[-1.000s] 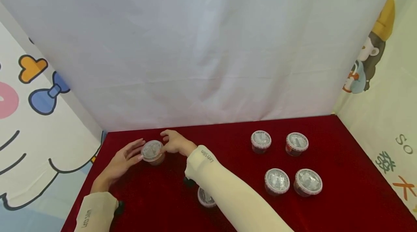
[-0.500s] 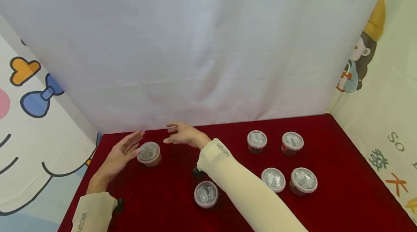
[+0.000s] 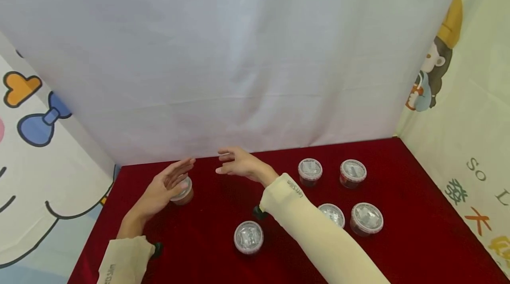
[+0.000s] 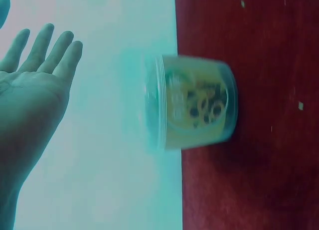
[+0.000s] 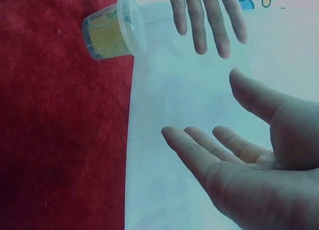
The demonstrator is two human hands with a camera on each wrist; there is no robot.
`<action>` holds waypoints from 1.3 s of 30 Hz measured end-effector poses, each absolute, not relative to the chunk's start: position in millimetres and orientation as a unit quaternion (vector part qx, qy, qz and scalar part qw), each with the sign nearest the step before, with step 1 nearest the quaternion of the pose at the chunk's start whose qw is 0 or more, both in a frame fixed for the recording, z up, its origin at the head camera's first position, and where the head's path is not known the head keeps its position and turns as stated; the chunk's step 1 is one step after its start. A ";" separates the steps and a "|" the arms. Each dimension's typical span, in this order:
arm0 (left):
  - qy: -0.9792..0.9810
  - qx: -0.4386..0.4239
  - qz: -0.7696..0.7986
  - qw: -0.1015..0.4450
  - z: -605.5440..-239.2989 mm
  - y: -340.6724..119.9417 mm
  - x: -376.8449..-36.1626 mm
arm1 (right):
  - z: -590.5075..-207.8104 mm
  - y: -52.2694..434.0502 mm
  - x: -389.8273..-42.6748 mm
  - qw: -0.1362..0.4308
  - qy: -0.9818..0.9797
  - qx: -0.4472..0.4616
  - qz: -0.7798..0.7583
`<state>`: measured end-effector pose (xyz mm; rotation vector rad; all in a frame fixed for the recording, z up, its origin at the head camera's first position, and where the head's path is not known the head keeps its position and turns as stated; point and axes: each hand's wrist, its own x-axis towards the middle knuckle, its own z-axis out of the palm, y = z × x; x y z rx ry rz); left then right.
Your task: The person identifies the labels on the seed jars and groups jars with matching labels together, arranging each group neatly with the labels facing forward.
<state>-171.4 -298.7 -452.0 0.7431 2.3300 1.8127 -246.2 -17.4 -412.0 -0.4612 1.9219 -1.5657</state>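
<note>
A lidded clear plastic tub [image 3: 185, 197] stands upright at the far left of the red cloth, partly covered by my left hand [image 3: 159, 191] in the head view. In the left wrist view the tub [image 4: 199, 103] shows yellowish contents and a dark printed pattern on its side; the left palm [image 4: 35, 90] is apart from it, fingers stretched. My right hand [image 3: 242, 163] hovers to the right of that tub, fingers loosely spread and holding nothing. The right wrist view has the tub [image 5: 107, 33] beyond both hands, touched by neither.
Another lidded tub [image 3: 249, 237] sits at the front middle. Several more are grouped on the right: a back one [image 3: 310, 171], its neighbour [image 3: 353, 172], a front one [image 3: 367, 218], and one [image 3: 332, 213] partly behind the right sleeve. A white curtain [image 3: 239, 75] borders the back edge.
The right hand has come away from the far-left tub and moved right. My left hand has lifted off it too and now overlaps it in the head view. The view has shifted slightly.
</note>
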 end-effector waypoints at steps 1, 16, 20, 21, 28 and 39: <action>0.764 0.245 0.594 0.054 -451.4 -295.5 -170.3 | -413.1 -14.8 -245.2 0.303 0.726 -0.174 -0.592; 0.720 0.302 0.610 0.134 -469.3 -256.9 -155.7 | -426.3 15.4 -220.6 0.281 0.735 -0.168 -0.593; 0.714 0.295 0.615 0.156 -473.9 -248.4 -150.1 | -429.0 24.1 -213.2 0.276 0.739 -0.170 -0.590; 0.712 0.295 0.616 0.161 -475.2 -246.5 -148.7 | -429.0 26.3 -210.9 0.275 0.740 -0.171 -0.589; 0.701 0.300 0.620 0.187 -485.8 -236.0 -140.1 | -431.4 39.8 -193.8 0.278 0.736 -0.183 -0.589; 0.683 0.288 0.630 0.231 -502.7 -220.8 -129.8 | -446.7 59.1 -169.0 0.283 0.735 -0.186 -0.587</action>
